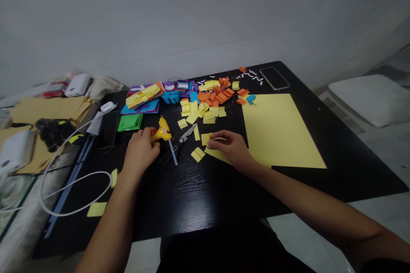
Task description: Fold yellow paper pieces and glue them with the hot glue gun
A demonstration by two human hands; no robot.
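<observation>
My left hand point(142, 147) is at the yellow glue gun point(162, 131), its fingers closed round the handle end; a pale glue stick point(173, 152) lies by the gun. My right hand point(232, 147) pinches at a small yellow paper piece point(206, 138), thumb and forefinger close together; whether the piece is between the fingertips is too small to tell. Under this hand lies the corner of a yellow sheet. Scissors point(187, 134) rest between the hands, and a folded yellow piece point(198, 154) sits just in front of them.
Folded orange papers point(219, 94) and yellow ones pile up at the back. A large yellow sheet point(282, 132) lies right, a phone point(274, 78) behind it. Green papers point(130, 122), a white cable point(109, 175) and blue glue sticks point(68, 183) are at the left.
</observation>
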